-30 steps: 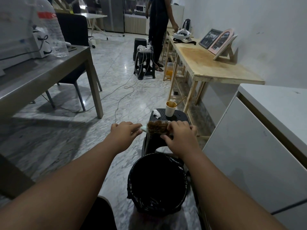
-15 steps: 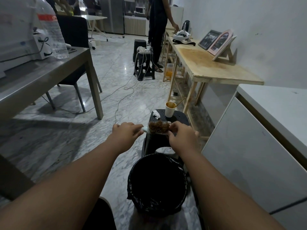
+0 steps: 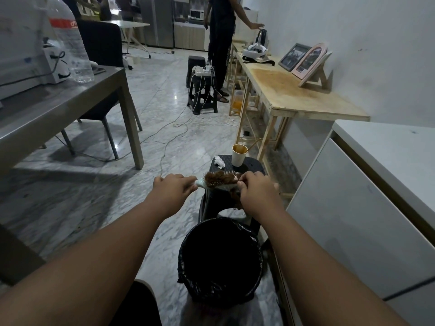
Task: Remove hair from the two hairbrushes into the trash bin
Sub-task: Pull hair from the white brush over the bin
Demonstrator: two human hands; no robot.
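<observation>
Since half a second ago the right hand [image 3: 255, 191] has slid off toward the 3 o'clock end of the hairbrush [image 3: 217, 182], and more of the brown hair wad [image 3: 220, 177] now shows along the bristles, with a tuft trailing down under the knuckles. Its fingers are pinched shut on that hair. At 9 o'clock of the brush, the left hand [image 3: 173, 187] is closed around the pale handle, holding the brush level in the air above the black stool [image 3: 253, 169].

My guess is the job is barely under way: most of the wad sits in the bristles, only one end looks lifted, and I can see no second brush anywhere, so that one is presumably to come.

Below the hands, at 6 o'clock, the trash bin [image 3: 220, 262] stands on the marble floor, lined with a black bag; its inside is too dark to say whether any hair is in it. At 12 o'clock on the stool stands a paper cup [image 3: 239, 154] with a brownish drink and a stirrer, and a crumpled tissue [image 3: 219, 161] just beside it.
</observation>
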